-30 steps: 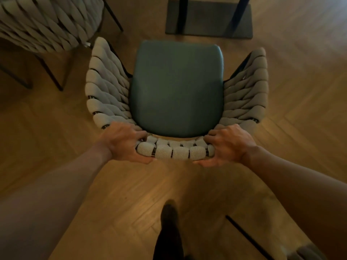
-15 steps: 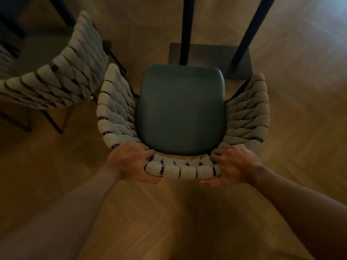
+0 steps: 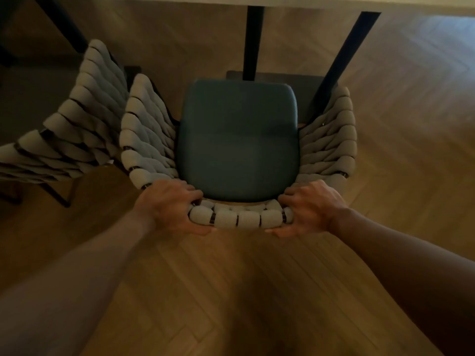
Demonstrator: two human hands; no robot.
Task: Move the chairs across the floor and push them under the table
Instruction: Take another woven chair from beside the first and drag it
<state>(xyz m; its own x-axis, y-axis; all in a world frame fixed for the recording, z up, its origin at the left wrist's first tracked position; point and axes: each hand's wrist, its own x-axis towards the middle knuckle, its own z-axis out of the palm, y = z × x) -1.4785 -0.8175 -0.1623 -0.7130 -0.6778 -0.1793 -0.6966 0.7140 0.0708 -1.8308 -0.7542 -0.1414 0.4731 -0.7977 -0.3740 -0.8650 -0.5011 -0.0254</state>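
Left hand (image 3: 169, 204) & right hand (image 3: 312, 207) are gripping the chair (image 3: 237, 140) by its back rail, fingers curled over it, chair standing on the floor (image 3: 231, 283) facing the table (image 3: 308, 0), so prob. best pushing evenly, steering the rt armrest (image 3: 332, 132) clear of the slanted leg (image 3: 345, 60).

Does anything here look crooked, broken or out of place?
Nothing looks broken or spilled. One thing is askew: the neighbouring chair on the left stands turned at an angle to the teal-seated chair, their woven sides crowded together; whether they touch is unclear. The left hand and right hand grip the teal-seated chair's backrest.
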